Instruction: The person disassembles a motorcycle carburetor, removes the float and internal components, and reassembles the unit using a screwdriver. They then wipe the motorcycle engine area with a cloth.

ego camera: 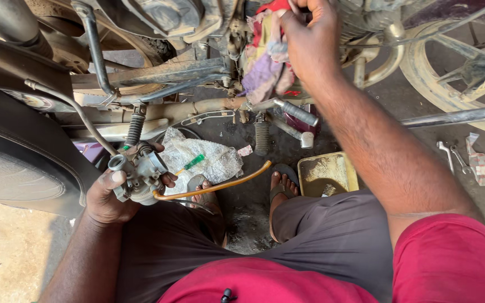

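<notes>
Metal, grimy and lumpy, fills the left hand (108, 196): one carburettor (138, 174) gripped low beside the knee, with one smooth orange hose (214, 186) curving from it. Up at the motorcycle frame (158, 73), the right hand (310, 39) clutches one soft, crumpled rag (265, 62) of red, purple and cream cloth. On the oily ground lie one square yellow tray (326, 174), one wrinkled plastic sheet (197, 157) and two slim spanners (453, 157).

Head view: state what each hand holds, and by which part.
Left hand grips the carburettor around its body; right hand clutches the rag at its top.
</notes>
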Tool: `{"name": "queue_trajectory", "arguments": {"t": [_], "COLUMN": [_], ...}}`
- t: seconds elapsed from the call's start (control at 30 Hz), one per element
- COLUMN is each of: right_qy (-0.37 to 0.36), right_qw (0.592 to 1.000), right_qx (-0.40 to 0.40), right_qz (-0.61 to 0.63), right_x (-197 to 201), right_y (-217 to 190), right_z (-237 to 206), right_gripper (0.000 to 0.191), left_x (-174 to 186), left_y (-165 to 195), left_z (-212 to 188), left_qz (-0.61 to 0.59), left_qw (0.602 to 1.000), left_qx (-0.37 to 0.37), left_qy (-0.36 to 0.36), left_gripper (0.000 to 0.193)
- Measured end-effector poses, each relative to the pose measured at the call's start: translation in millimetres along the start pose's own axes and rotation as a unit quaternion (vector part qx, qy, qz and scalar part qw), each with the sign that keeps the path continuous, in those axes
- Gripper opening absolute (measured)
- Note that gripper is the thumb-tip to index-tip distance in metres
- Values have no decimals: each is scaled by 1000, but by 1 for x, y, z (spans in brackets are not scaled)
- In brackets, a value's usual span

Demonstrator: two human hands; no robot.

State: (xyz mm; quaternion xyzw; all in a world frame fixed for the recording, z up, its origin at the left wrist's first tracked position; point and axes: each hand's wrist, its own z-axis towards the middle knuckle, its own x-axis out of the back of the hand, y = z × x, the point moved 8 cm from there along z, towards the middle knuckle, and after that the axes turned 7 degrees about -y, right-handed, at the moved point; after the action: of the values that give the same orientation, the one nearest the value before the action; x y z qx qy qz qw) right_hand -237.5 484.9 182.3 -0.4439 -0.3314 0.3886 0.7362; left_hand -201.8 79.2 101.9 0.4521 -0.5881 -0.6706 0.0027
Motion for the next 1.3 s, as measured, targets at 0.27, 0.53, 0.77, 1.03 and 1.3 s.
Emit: {"name": "queue_trajectory", "arguments": {"t": [0.27,0.53,0.77,1.03,1.3], "right_qy": [36,-90,-156,-205,19], "right_qw": [934,894,858,888,979], "right_qx": [-259,-153,-239,-215,-116], "right_qz": [242,412,427,353,166], "right_x": [26,-24,-10,-16,-18], "right_y": [10,43,108,88,48], "right_z": [-6,14,42,58,17], "right_gripper": [20,47,25,35,38], "left_x": [20,35,62,86,57], "left_y": [0,-8,-22,-33,-20], "left_z": [-12,-14,-26,-17,-15], "left_qz": [-48,-46,-53,-40,-65], "left_qw": [999,998,995,990,994], "left_qx": [14,32,68,90,84], "left_qy": [10,28,55,104,22], "left_gripper": [96,102,106,113,111]}}
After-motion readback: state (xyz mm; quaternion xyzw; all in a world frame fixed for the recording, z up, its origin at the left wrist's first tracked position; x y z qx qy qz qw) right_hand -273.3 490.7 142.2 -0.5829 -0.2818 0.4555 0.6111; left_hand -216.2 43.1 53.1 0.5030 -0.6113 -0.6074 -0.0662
